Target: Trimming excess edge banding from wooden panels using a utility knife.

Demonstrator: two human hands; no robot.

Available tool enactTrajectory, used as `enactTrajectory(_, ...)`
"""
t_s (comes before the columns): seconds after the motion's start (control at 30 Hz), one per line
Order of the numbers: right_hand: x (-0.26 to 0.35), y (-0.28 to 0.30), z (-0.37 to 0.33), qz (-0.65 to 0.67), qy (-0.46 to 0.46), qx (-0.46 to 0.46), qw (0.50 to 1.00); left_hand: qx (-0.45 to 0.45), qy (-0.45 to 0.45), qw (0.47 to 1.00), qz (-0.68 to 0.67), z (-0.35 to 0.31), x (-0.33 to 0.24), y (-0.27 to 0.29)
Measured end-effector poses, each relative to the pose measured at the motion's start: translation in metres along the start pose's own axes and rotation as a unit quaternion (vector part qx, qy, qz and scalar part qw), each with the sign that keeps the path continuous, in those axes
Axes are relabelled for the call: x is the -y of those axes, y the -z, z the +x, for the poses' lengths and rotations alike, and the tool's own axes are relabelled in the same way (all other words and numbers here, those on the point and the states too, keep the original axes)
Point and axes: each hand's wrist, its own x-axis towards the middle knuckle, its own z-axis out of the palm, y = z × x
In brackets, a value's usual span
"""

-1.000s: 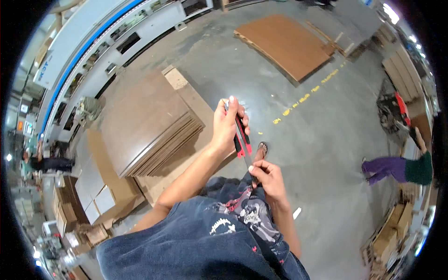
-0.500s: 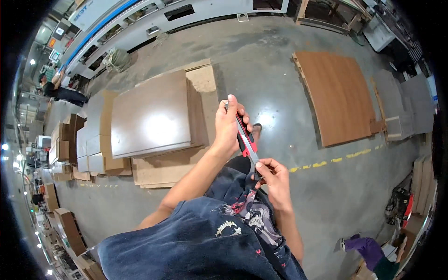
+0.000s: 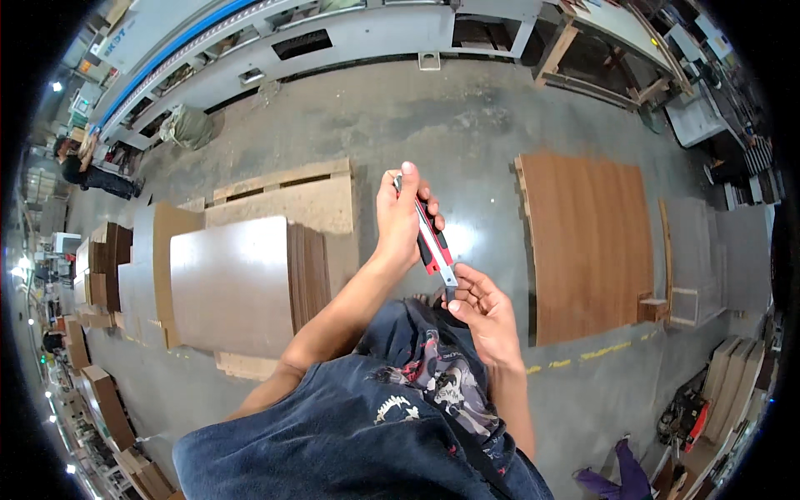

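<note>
My left hand (image 3: 398, 218) is wrapped round a red and black utility knife (image 3: 433, 246), its thumb lying along the upper end. A flat silver strip runs down the knife and sticks out past the red lower end. At the tip of that strip is a small dark piece (image 3: 451, 293). My right hand (image 3: 490, 321) is closed there, thumb and fingers pinching around the dark piece, though the exact contact is partly hidden. Both hands are held in front of my body, above the floor.
To the left, a stack of brown panels (image 3: 229, 283) lies on a wooden pallet (image 3: 333, 200). Another stack with a wood-grain top (image 3: 592, 250) stands at the right. A long grey machine (image 3: 375, 33) spans the back; a person (image 3: 104, 171) works at far left.
The view has shifted, so the panel stacks sit lower. My right hand stays at the knife's lower end, and less of the silver strip shows beyond the red part.
</note>
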Motion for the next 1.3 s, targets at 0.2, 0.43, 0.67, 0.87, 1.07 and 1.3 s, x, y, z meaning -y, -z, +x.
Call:
enactTrajectory(0.2,0.077,0.048,0.139,-0.009,0.066,-0.006,0.998,0.001,-0.017,1.000,-0.022,0.141,0.005,-0.070)
enactTrajectory(0.43,0.187,0.083,0.297,-0.010,0.074,-0.002,0.997,-0.029,-0.030,0.999,-0.024,0.288,-0.009,-0.169)
enactTrajectory(0.67,0.263,0.119,0.447,-0.008,0.126,-0.042,0.991,-0.022,-0.023,0.998,-0.063,0.439,0.017,-0.249)
enactTrajectory(0.87,0.328,0.149,0.576,-0.216,0.172,-0.085,0.957,0.061,0.047,0.993,-0.090,0.587,0.048,-0.310)
enactTrajectory(1.07,0.407,0.187,0.665,-0.167,0.163,-0.244,0.941,0.159,0.155,0.975,0.028,0.692,0.075,-0.415)
enactTrajectory(1.3,0.501,0.259,0.736,-0.161,0.161,-0.381,0.896,0.306,0.180,0.929,0.100,0.772,0.138,-0.520)
